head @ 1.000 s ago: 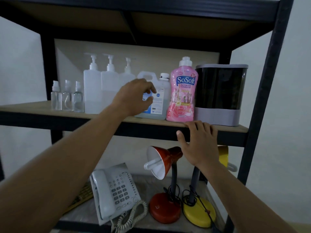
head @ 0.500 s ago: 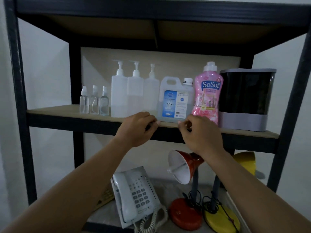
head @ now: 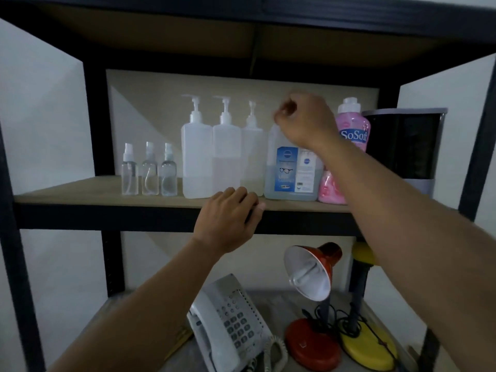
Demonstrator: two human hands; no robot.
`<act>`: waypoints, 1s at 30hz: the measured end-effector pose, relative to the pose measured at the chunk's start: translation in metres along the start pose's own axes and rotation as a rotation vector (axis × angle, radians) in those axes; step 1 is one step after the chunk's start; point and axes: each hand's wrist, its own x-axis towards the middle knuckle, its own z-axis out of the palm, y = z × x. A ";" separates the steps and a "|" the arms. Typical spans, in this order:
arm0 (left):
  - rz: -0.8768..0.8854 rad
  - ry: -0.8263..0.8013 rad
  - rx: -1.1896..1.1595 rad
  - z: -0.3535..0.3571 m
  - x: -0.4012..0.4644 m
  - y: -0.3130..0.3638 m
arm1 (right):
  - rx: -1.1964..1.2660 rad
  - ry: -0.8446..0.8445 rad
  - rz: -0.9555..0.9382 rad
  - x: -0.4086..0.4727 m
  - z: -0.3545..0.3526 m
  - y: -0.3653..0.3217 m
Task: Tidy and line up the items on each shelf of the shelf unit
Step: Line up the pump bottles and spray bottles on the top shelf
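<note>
White walls stand behind a black metal shelf unit with wooden boards. On the middle shelf a row of items stands near the front edge: three small clear spray bottles toward the left end, then three tall white pump bottles side by side and touching, then a clear jug with a blue label, a pink SoSoft bottle, and a dark bin with a grey base at the right end. The right hand is raised at the top of the jug, and its fingers are curled in; the hand hides the handle and cap, so I cannot tell if it grips the jug or holds nothing. The left hand rests on the front edge of the middle shelf, in front of the pump bottles, with the fingers bent over the edge and holding no item. On the lower shelf a white desk telephone lies toward the middle, a red desk lamp stands to the right of it, and a yellow desk lamp stands just beside the red one, partly hidden by the right forearm.
</note>
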 end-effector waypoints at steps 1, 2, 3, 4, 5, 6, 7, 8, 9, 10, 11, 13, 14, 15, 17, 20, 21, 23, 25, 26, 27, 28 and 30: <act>-0.003 0.004 0.003 0.001 0.000 0.000 | 0.016 0.005 -0.012 0.017 0.000 -0.004; -0.004 0.006 0.006 0.001 0.001 0.000 | 0.026 0.001 -0.021 0.032 0.001 -0.008; -0.001 0.007 0.009 0.002 0.001 0.001 | 0.030 -0.017 -0.029 0.044 0.002 -0.011; 0.004 0.008 0.013 0.002 0.001 0.001 | 0.032 -0.053 -0.034 0.054 0.003 -0.013; 0.009 0.009 0.021 0.003 0.000 0.001 | 0.027 -0.106 -0.037 0.062 0.006 -0.015; 0.013 0.010 0.030 0.004 0.000 0.001 | 0.013 -0.166 -0.040 0.068 0.009 -0.016; 0.017 0.011 0.040 0.004 0.000 0.000 | -0.005 -0.227 -0.043 0.073 0.011 -0.017; 0.018 0.012 0.051 0.005 0.000 0.000 | -0.012 -0.288 -0.042 0.077 0.015 -0.016; 0.017 0.012 0.064 0.005 -0.001 0.000 | -0.011 -0.337 -0.046 0.080 0.018 -0.014; 0.017 0.014 0.076 0.006 -0.001 0.000 | -0.007 -0.363 -0.055 0.082 0.023 -0.011; 0.019 0.022 0.085 0.007 -0.001 -0.001 | 0.000 -0.364 -0.067 0.084 0.027 -0.008; 0.028 0.040 0.097 0.008 -0.002 -0.001 | 0.023 -0.336 -0.077 0.085 0.033 -0.005; 0.034 0.050 0.102 0.008 -0.002 -0.001 | 0.030 -0.323 -0.076 0.086 0.035 -0.005; 0.040 0.059 0.106 0.008 -0.002 -0.001 | 0.028 -0.314 -0.078 0.086 0.036 -0.006; 0.049 0.070 0.114 0.008 -0.002 -0.001 | 0.022 -0.302 -0.081 0.087 0.036 -0.008; 0.048 0.073 0.121 0.009 -0.002 -0.001 | 0.006 -0.280 -0.078 0.090 0.035 -0.010; 0.049 0.076 0.122 0.010 -0.002 -0.001 | -0.009 -0.275 -0.073 0.091 0.035 -0.011; 0.051 0.084 0.123 0.010 -0.002 -0.001 | -0.041 -0.265 -0.056 0.092 0.033 -0.013; 0.056 0.091 0.123 0.010 -0.002 -0.001 | -0.053 -0.258 -0.034 0.093 0.030 -0.014; 0.058 0.092 0.123 0.010 -0.002 -0.001 | -0.054 -0.268 -0.024 0.093 0.029 -0.015; 0.061 0.091 0.123 0.010 -0.002 -0.001 | -0.055 -0.290 -0.016 0.092 0.027 -0.016; 0.062 0.090 0.124 0.010 -0.002 -0.001 | -0.054 -0.324 -0.006 0.090 0.024 -0.016; 0.064 0.089 0.127 0.010 -0.002 -0.002 | -0.045 -0.416 0.018 0.085 0.017 -0.017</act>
